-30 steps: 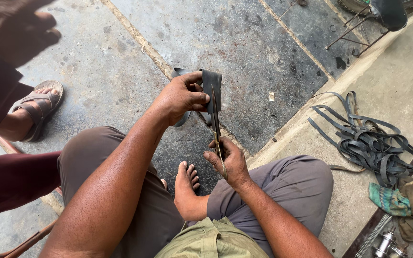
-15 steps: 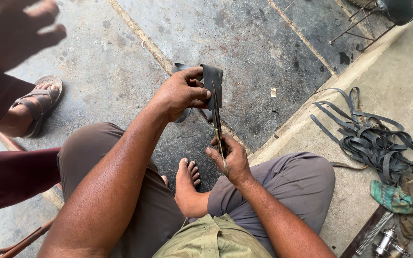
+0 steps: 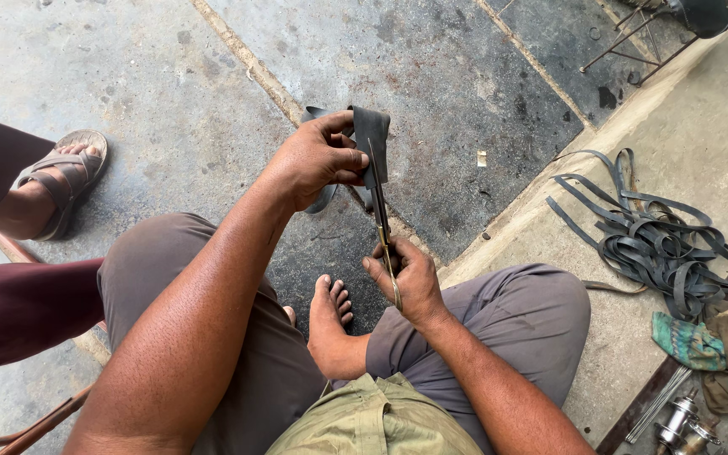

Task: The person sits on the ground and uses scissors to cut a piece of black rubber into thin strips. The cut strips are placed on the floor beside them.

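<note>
At frame centre, the black rubber strip [image 3: 370,139] is pinched taut by the left hand [image 3: 318,160] while scissors [image 3: 383,232], gripped by the right hand [image 3: 410,282], should be kept aligned for a straight cut.

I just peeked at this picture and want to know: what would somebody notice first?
Right in the middle, the left hand holds up a black rubber strip while the right hand works scissors into it. At the right, a tangled pile of black rubber strips lies on the concrete floor.
</note>
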